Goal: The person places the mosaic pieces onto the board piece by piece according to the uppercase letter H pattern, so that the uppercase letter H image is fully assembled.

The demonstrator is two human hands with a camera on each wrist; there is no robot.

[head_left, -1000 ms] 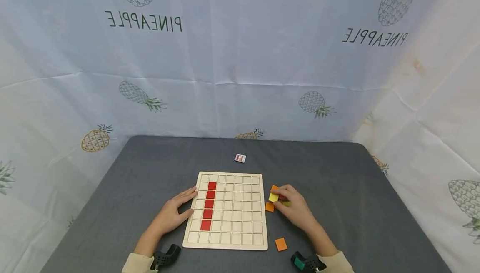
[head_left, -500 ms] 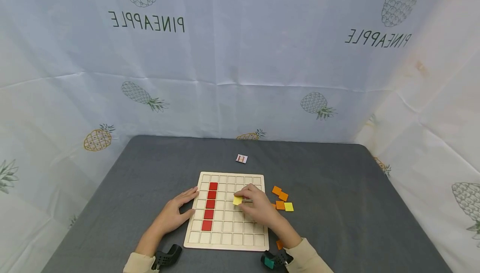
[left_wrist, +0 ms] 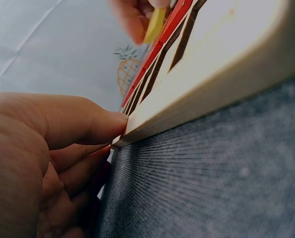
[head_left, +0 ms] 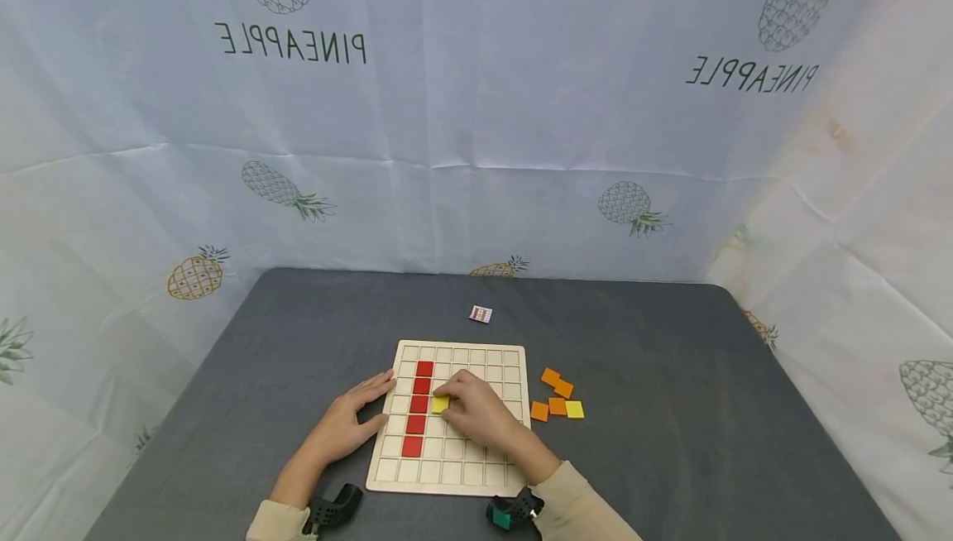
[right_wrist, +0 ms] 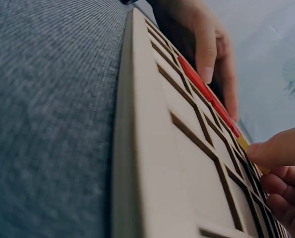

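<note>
A pale wooden grid board lies on the dark table, with several red square tiles set in one of its left columns. My left hand rests against the board's left edge, fingers extended and thumb apart from them. Over the board, my right hand pinches a yellow square tile between thumb and fingers, just right of the middle red tile. In the right wrist view the yellow tile sits close to the board surface; whether it is seated in a cell I cannot tell.
Right of the board lie several loose orange tiles and one yellow tile. A small printed card sits behind the board. Pineapple-print cloth hangs beyond the dark table.
My right hand has carried the yellow tile from the loose tiles leftward across the board to beside the red column. My left hand has stayed at the left edge.
</note>
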